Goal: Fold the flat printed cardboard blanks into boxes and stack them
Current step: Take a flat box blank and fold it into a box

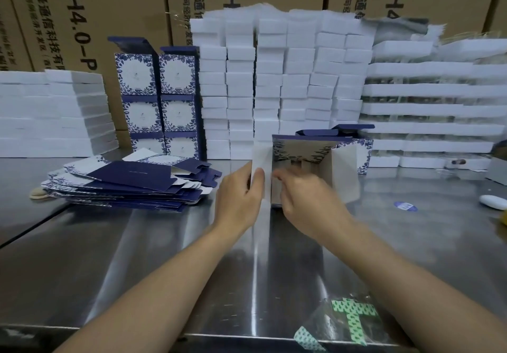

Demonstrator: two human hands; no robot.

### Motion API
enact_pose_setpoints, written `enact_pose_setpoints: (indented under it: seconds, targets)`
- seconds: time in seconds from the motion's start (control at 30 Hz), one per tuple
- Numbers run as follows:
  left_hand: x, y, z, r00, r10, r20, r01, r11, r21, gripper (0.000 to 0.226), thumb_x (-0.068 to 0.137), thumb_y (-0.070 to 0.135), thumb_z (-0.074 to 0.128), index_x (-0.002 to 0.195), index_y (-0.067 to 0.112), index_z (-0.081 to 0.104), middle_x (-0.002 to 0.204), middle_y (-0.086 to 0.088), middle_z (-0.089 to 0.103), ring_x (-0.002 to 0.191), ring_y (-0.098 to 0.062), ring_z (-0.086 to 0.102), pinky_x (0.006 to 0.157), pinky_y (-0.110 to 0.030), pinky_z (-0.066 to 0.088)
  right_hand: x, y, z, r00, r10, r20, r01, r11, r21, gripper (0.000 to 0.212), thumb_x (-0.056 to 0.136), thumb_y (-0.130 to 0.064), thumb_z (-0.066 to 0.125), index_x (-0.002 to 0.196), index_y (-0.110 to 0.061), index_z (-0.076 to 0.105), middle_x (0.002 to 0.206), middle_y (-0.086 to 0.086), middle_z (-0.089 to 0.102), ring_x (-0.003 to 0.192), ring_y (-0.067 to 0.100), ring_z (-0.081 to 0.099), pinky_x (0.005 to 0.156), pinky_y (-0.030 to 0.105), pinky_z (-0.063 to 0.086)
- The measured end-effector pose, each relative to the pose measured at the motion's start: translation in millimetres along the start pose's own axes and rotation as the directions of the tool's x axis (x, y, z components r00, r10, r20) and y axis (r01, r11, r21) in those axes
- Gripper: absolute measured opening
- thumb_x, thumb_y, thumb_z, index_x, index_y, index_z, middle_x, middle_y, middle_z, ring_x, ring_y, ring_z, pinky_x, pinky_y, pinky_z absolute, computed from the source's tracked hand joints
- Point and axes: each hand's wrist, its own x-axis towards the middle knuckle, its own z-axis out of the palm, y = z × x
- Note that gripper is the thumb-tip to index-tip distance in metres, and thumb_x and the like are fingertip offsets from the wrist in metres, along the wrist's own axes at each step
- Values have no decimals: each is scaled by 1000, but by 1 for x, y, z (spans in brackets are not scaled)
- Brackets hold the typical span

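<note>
We see both forearms reach forward over the steel table (164, 243), bare and nearly straight, meeting at a half-formed box (304, 160) near the table's middle. The left hand (238, 196) pinches a white side flap (258, 166) of the box between thumb and fingers. The right hand (307, 199) is curled at the box's open mouth, fingers tucked inside (blurred, so we cannot tell whether they grip anything).

The box lies with its opening toward us, its inside plain grey-brown board, its outer edges navy with a blue leaf print. Left of it, a slumped pile of flat blanks (129, 185) lies on the table, glossy navy and white, with notched tabs. Behind the pile stand finished boxes (159, 102) in two columns, square-faced, each with a white panel framed in blue leaves. White foam blocks (279, 83) rise in stacks behind, matte and rectangular, against brown corrugated cartons (82, 9). The tabletop is brushed and reflective.
</note>
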Motion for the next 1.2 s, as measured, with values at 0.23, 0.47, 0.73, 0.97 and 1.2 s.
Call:
enact_pose_setpoints:
  seconds: [0.23, 0.47, 0.73, 0.97, 1.2]
  targets:
    - [-7, 3, 9, 976, 150, 157, -142, 988, -59, 35, 104, 38, 44, 73, 21, 44, 58, 5, 44, 55, -21, 43, 59, -55, 58, -1, 38, 6, 899, 297, 322, -274, 955, -115, 39, 100, -14, 45, 135, -14, 62, 140, 14, 63, 129, 37, 59, 106, 47, 50]
    - [-18, 19, 17, 945, 232, 229, -198, 967, -161, 32, 105, 37, 45, 76, 24, 51, 63, -1, 50, 57, -20, 50, 52, -40, 46, -3, 49, 7, 905, 299, 303, -309, 951, -16, 24, 98, -27, 52, 111, -19, 69, 111, 6, 74, 106, 32, 68, 92, 42, 56]
    - [-12, 19, 16, 977, 113, 183, -67, 968, -242, 5, 101, 34, 48, 102, 32, 53, 77, 5, 59, 59, -15, 66, 53, -35, 53, 1, 41, 4, 945, 255, -207, -129, 868, 479, 8, 100, -36, 53, 105, -35, 59, 94, -14, 69, 88, 10, 69, 80, 26, 56]
    - [-11, 17, 12, 969, 216, 123, -191, 963, -188, 22, 101, 55, 53, 105, 35, 59, 99, 12, 66, 95, -17, 67, 69, -37, 56, -3, 24, 6, 928, 298, -224, -3, 607, 795, 21, 103, -51, 54, 123, -46, 51, 100, -8, 77, 85, 20, 78, 77, 54, 63]
    - [-10, 22, 12, 995, -27, 100, 58, 947, -315, 39, 86, 56, 70, 118, 44, 52, 124, 24, 50, 101, -3, 68, 68, -54, 65, -5, 15, 6, 976, 212, -49, -61, 481, 875, 41, 100, -45, 64, 135, -45, 44, 90, 2, 78, 77, 25, 79, 65, 32, 64]
